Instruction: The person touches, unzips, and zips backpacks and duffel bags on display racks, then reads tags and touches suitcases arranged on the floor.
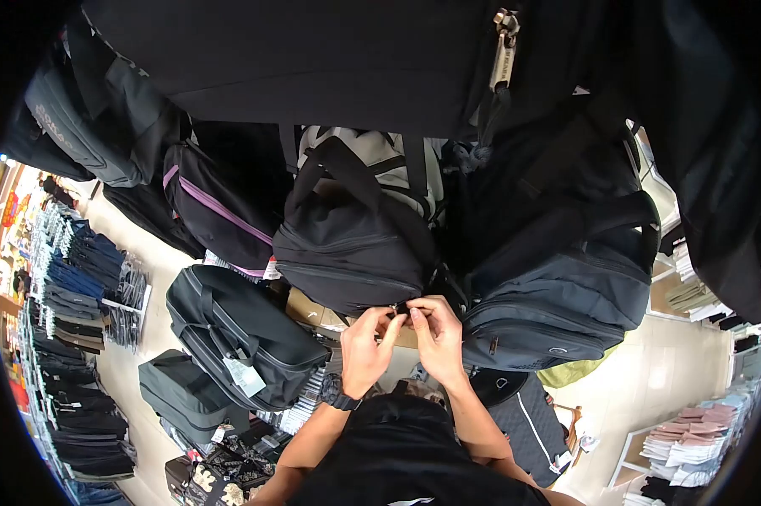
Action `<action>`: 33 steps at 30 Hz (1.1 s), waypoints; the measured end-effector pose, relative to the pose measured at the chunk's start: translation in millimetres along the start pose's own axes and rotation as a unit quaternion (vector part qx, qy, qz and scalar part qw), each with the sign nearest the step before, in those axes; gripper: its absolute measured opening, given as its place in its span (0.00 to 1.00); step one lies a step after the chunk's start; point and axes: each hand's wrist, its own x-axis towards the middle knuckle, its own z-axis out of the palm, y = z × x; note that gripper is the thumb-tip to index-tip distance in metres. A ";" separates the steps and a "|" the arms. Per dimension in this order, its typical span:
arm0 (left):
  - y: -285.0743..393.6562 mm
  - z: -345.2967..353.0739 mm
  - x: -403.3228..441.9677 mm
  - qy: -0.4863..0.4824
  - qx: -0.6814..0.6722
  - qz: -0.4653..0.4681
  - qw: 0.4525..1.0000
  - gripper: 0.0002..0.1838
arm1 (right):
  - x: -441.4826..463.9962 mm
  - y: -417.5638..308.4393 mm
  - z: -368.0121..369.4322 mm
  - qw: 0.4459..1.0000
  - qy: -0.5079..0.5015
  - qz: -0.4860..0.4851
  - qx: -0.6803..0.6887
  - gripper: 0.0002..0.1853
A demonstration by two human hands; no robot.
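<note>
A black backpack [351, 240] with a top handle hangs in front of me. At its lower front edge, my left hand [368, 347] and my right hand [436, 334] come together, thumbs and forefingers pinched. Between the fingertips is a small dark piece [401, 309], perhaps a zipper pull or strap end; its kind is too small to tell. Both hands seem to grip it. A dark watch [338, 393] sits on my left wrist. Right of my hands hangs a dark blue-grey backpack [558, 312]; to the left is a black bag [245, 325] with a white tag.
Overhead hangs a large black bag with a metal zipper pull [504, 61]. A black bag with a purple stripe [216, 211] hangs at left. Clothes racks [85, 295] line the far left, and folded garments [693, 438] fill a shelf at lower right. Pale floor [663, 363] shows between.
</note>
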 end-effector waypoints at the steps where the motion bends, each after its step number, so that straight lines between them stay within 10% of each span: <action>1: 0.5 2.4 0.0 0.003 0.001 -0.001 1.000 0.11 | -0.5 1.8 -1.3 1.000 -0.004 -0.001 0.001 0.08; 8: 6.3 6.8 -3.8 0.016 0.007 -0.005 1.000 0.08 | 9.3 -6.6 7.4 0.996 0.090 0.004 -0.009 0.20; 33: -58.0 -106.9 15.5 0.204 0.203 0.019 0.957 0.12 | 22.7 5.1 -6.9 0.990 0.071 -0.043 -0.115 0.14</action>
